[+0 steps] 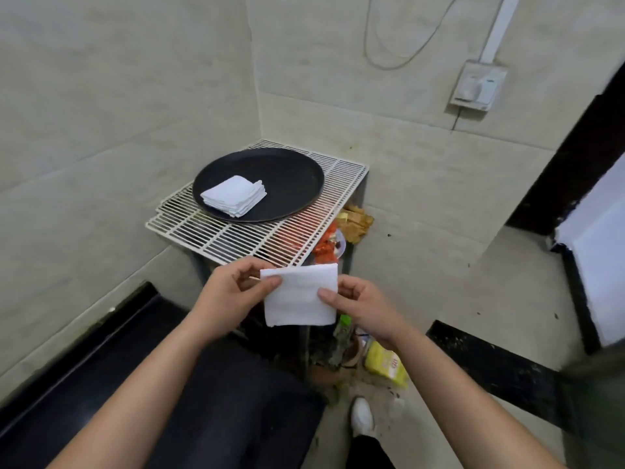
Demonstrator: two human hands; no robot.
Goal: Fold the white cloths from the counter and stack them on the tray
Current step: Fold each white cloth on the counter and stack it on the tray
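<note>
Pinches with left hand the 10 o'clock corner of 1 white cloth. Shows, at 12 o'clock, 1 folded stack toward 8 o'clock on the black tray, atop a wire rack. Pinches the cloth's 3 o'clock edge with right hand.

Bare left forearm at 7 o'clock and bare right forearm at 5 o'clock, uncovered to the frame's edge. The left hand and right hand have short-nailed fingers. Near-black trousers at 6 o'clock, with one white shoe beside them
</note>
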